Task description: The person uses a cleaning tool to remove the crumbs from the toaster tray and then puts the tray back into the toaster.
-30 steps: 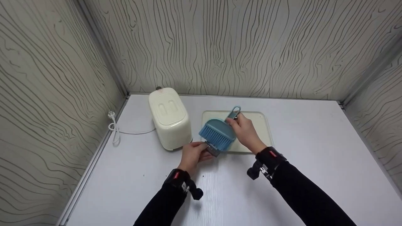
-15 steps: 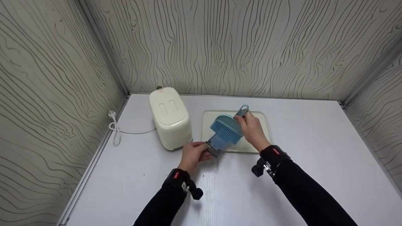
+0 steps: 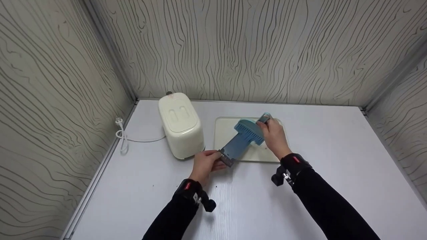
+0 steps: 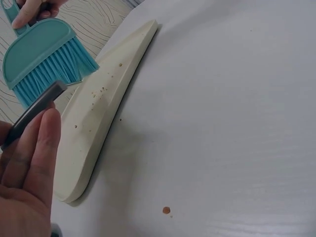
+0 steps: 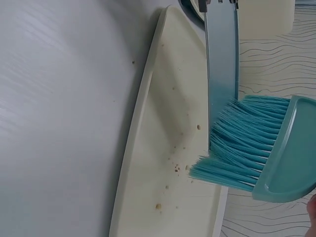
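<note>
My left hand (image 3: 204,165) pinches the dark end of a flat, narrow crumb tray (image 3: 235,146), which slants up over a cream serving tray (image 3: 223,128). My right hand (image 3: 274,138) grips the handle of a small teal hand brush (image 3: 251,128). In the right wrist view, the bristles of the brush (image 5: 242,143) lie against the far end of the crumb tray (image 5: 222,59). Small brown crumbs (image 5: 177,169) are scattered on the serving tray underneath. The left wrist view has the crumb tray's dark end (image 4: 37,109) between thumb and fingers.
A cream toaster (image 3: 181,123) with a lid on top stands left of the serving tray. Its white cord ends in a plug (image 3: 119,121) near the table's left edge. A brown crumb (image 4: 166,210) lies on the white table. Patterned walls enclose the back and sides.
The brush has moved away from my left hand, up and to the right along the crumb tray, uncovering more of its surface. My left hand and the crumb tray have stayed put.
</note>
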{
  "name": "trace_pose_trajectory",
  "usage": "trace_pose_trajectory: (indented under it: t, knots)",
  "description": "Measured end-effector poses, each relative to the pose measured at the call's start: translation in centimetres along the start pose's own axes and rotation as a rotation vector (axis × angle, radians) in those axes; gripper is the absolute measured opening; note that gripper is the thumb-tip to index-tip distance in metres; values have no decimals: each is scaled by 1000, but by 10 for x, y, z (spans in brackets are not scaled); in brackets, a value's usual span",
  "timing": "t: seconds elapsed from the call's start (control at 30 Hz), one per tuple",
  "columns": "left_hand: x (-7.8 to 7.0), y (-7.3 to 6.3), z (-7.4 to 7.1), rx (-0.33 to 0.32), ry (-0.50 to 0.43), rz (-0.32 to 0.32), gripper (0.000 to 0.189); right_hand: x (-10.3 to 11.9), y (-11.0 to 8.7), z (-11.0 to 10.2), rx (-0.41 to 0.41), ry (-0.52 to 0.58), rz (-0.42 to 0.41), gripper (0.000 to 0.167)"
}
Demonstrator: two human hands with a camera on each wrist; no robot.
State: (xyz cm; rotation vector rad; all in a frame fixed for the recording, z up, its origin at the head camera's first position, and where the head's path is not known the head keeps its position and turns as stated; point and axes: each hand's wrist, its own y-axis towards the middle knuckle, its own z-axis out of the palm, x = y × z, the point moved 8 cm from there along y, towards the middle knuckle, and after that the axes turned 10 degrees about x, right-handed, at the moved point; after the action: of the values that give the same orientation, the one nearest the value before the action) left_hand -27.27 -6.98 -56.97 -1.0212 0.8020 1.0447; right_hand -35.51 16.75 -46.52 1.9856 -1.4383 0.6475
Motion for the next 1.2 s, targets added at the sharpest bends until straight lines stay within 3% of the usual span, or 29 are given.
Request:
trace_pose_trajectory:
  t: [0.43,0.77,0.93,1.1,1.2]
  knots:
    - [-1,-2,0,-23,0,5,32,-15,-5,-7,-54,31,64,24]
    - [-1,-2,-1,-33,18,-6,33,-19,-12,-26,-264,128,131,20]
    - [0,-2,-2,-34,17,-2,32,-23,-13,-31,-313,278,197,21]
    - [-1,-2,-1,-42,10,-6,32,-25,-13,-23,-276,502,241,24]
    - [-1,-2,0,-39,5,-3,32,-22,-12,-16,-247,560,239,25]
